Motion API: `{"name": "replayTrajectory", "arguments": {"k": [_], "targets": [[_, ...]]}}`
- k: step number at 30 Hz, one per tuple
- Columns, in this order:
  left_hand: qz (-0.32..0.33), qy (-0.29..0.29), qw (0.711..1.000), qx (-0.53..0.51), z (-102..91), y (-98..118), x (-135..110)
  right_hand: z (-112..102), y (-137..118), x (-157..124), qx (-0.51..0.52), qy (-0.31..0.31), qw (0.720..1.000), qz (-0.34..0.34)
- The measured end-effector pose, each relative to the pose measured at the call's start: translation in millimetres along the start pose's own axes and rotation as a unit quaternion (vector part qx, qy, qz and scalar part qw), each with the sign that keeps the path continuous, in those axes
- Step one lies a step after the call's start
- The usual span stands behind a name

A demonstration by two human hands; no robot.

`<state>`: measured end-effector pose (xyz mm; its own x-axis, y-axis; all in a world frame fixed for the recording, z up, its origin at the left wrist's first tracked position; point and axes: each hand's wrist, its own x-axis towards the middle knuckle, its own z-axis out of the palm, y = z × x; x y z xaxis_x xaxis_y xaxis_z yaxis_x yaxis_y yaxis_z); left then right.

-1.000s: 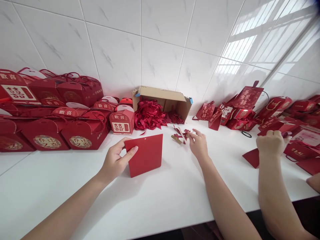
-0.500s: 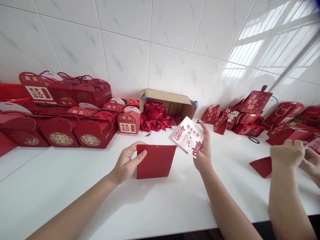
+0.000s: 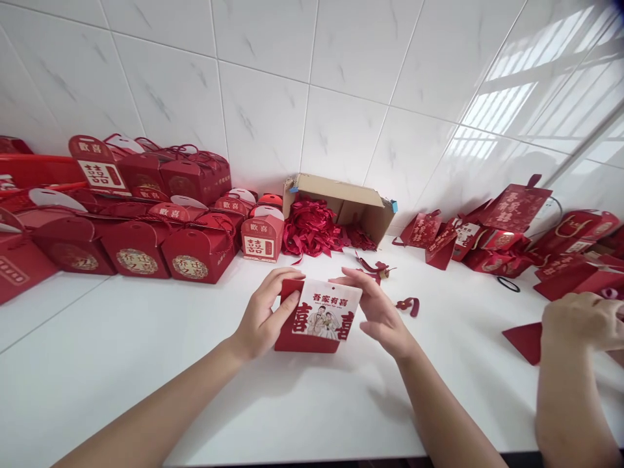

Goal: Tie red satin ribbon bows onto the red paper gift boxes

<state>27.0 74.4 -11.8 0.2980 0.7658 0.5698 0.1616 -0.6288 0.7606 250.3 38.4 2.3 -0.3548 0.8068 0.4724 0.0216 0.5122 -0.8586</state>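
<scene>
Over the white table, my left hand (image 3: 266, 315) grips a plain red paper gift box (image 3: 288, 339) by its upper left side, thumb in front. A white card (image 3: 325, 309) printed with red characters and a wedding couple lies against the box's front, tilted slightly. The left thumb tip reaches the card's left edge. At the card's upper right edge is my right hand (image 3: 383, 315), its fingers bent around that edge and its thumb standing apart from the card. Behind the right hand, a dark red tasselled ornament (image 3: 377, 268) lies on the table.
Red gift boxes (image 3: 192, 253) stand in rows at the left. A cardboard box (image 3: 375, 218) holding red ribbons (image 3: 312, 227) leans by the tiled wall. More red boxes (image 3: 497, 240) and a black ring (image 3: 508, 284) are at right, near another person's hand (image 3: 580, 318).
My right hand has brought the white card left and down onto the front of the red box. My view has turned slightly left, and the tasselled ornament has come into sight.
</scene>
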Motion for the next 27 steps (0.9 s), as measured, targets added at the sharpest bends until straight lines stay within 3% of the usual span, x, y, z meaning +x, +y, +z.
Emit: {"name": "replayTrajectory", "arguments": {"k": [2,5,9,14,27], "targets": [[0.027,0.02,0.999,0.038,3.3,1,-2,12,2,5,0.029,0.097,0.995,0.02],[-0.008,0.035,0.999,0.0,9.0,3,-4,32,6,13,0.04,0.186,0.981,0.032],[-0.1,0.039,0.986,-0.13,16.3,9,-3,44,9,19,0.048,0.198,0.979,0.026],[-0.155,0.034,0.974,-0.16,19.4,14,0,45,10,21,0.063,0.211,0.974,0.06],[-0.162,0.011,0.961,-0.225,18.2,14,1,48,9,22,0.048,0.239,0.966,0.087]]}}
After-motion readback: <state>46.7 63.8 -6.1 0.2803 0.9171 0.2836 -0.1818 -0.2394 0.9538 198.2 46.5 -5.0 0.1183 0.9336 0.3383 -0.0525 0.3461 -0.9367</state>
